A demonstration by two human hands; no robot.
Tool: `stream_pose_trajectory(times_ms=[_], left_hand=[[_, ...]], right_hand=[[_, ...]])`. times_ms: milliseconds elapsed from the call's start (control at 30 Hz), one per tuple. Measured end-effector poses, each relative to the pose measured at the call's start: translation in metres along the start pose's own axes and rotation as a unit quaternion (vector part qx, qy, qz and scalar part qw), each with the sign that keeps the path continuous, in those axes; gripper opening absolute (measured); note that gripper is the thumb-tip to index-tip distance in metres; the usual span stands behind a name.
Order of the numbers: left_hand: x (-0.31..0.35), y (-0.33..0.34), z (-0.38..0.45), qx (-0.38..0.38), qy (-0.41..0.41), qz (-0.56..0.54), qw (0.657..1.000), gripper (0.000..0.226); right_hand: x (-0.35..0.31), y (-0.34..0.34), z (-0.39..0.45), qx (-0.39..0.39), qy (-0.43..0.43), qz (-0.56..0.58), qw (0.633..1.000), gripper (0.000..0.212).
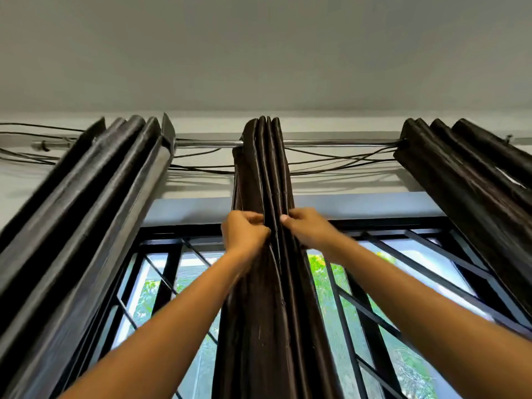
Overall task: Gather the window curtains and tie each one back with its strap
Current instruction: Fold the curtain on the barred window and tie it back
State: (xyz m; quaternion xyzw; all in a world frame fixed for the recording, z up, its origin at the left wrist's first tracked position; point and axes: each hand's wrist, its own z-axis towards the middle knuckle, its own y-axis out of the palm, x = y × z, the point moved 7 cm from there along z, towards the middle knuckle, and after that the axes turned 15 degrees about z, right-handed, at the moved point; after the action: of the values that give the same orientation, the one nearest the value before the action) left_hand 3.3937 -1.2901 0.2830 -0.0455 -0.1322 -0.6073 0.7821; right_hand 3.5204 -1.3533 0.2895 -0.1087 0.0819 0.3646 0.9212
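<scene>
Three dark brown curtains hang from a metal rod (pixel 207 143) above the window (pixel 383 283). The middle curtain (pixel 267 312) is bunched into narrow upright folds at the centre of the rod. Both arms reach up to it, just below the rod. The left hand (pixel 244 233) has its fingers curled round the folds on the curtain's left side and grips them. The right hand (pixel 308 227) pinches a fold on the curtain's right side between thumb and fingers. The two hands sit close together, with only a few folds between them.

The left curtain (pixel 86 214) is gathered toward the rod's left end, and the right curtain (pixel 472 180) toward its right end; both hang in thick pleats, well apart from the middle one. Thin black cables (pixel 339 161) sag along the wall just under the rod. Behind the curtains, the window's black grille (pixel 357 306) crosses the glass, with green leaves showing outside.
</scene>
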Motion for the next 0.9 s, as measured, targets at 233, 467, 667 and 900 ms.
stream_pose_trajectory(times_ms=[233, 467, 667, 900], left_hand=[[-0.014, -0.051, -0.145, -0.002, 0.021, 0.069, 0.997, 0.010], [-0.069, -0.067, -0.298, -0.028, -0.053, 0.162, 0.985, 0.024], [-0.081, -0.078, -0.370, -0.091, -0.076, 0.154, 0.981, 0.018], [-0.073, -0.056, -0.415, -0.234, -0.025, 0.044, 0.971, 0.042]], right_hand=[[0.007, 0.024, -0.129, 0.017, -0.007, -0.041, 0.999, 0.028], [0.056, 0.056, -0.306, 0.016, 0.074, -0.008, 0.997, 0.017], [0.075, 0.071, -0.380, -0.007, 0.107, -0.001, 0.994, 0.034], [0.060, 0.059, -0.387, 0.057, 0.155, -0.047, 0.985, 0.060]])
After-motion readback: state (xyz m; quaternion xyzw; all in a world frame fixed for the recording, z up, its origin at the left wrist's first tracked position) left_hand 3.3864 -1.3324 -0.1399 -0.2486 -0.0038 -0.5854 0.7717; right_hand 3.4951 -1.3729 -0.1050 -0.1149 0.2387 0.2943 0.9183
